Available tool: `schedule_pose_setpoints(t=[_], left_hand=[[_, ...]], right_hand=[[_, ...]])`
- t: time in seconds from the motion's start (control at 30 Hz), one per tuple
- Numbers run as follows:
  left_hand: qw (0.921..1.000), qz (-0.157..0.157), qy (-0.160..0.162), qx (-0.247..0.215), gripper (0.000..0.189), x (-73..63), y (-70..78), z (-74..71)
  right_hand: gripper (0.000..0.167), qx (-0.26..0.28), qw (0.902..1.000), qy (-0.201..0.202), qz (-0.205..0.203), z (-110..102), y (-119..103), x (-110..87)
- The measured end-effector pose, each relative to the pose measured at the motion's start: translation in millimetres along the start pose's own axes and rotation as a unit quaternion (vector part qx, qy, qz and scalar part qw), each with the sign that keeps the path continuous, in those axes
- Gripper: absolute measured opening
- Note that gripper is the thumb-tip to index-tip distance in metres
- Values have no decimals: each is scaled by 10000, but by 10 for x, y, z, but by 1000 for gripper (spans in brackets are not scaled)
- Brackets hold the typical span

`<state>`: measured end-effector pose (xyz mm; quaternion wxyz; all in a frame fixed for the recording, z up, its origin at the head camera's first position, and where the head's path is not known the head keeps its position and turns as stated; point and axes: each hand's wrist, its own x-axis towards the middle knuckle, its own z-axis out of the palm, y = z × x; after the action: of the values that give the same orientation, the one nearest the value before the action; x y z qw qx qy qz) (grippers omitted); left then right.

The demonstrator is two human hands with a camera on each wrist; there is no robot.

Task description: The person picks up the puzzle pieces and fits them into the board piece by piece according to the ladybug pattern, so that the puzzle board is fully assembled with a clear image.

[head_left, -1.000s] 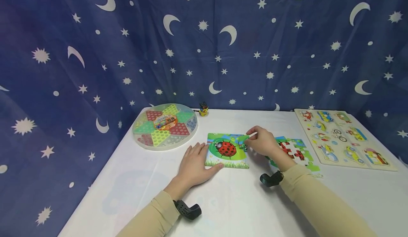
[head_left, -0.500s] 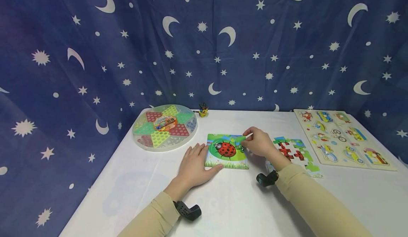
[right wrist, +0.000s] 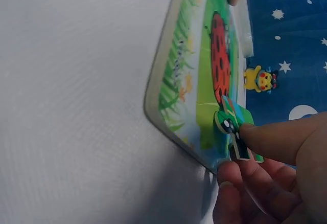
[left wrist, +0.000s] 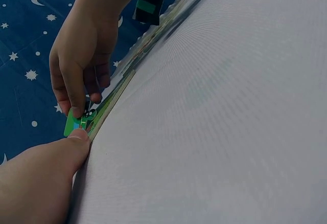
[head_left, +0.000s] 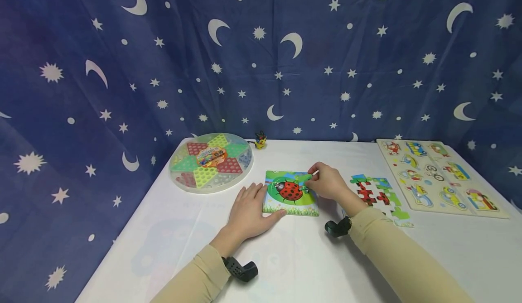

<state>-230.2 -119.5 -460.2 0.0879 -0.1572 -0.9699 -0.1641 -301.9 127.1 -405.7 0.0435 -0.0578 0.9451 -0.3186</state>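
A ladybird picture board (head_left: 281, 207) lies flat on the white table. My left hand (head_left: 247, 210) rests along its left side, fingers extended, with the thumb at its front edge. Over the board's upper right part, my right hand (head_left: 327, 183) pinches a small green jigsaw piece (right wrist: 232, 127) between thumb and fingertips. That piece is tilted and has a dark patch with white dots; a second piece seems stacked against it. The left wrist view shows the left thumb (left wrist: 71, 142) near the piece and the right fingertips.
A partly assembled jigsaw (head_left: 389, 194) with gaps in its red middle lies right of the board, partly behind the right forearm. Beyond it is a wooden vehicle puzzle (head_left: 438, 174). A round Chinese checkers set (head_left: 212, 160) and a small yellow figure (head_left: 260, 141) stand toward the back left.
My right hand has moved a little left with the jigsaw piece, farther over the board, uncovering more of the jigsaw at right. The left hand has stayed in place.
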Motion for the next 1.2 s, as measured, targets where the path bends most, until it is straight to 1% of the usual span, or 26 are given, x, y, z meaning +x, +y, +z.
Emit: schedule_pose_setpoints(t=[0.23,0.47,0.83,1.2], left_hand=[[10000,4,-5,-23,95,5,-4,-1],[10000,-4,-65,-2,95,3,-4,-6],[9999,37,49,-93,93,-4,-6,-5],[10000,48,56,3,94,1,-5,-8]], right_hand=[[31,-170,9995,28,-265,26,-35,8],[32,-178,9993,39,-312,88,-87,27],[33,-243,9992,155,-285,173,-124,26],[34,-341,9980,185,-507,218,-188,1]])
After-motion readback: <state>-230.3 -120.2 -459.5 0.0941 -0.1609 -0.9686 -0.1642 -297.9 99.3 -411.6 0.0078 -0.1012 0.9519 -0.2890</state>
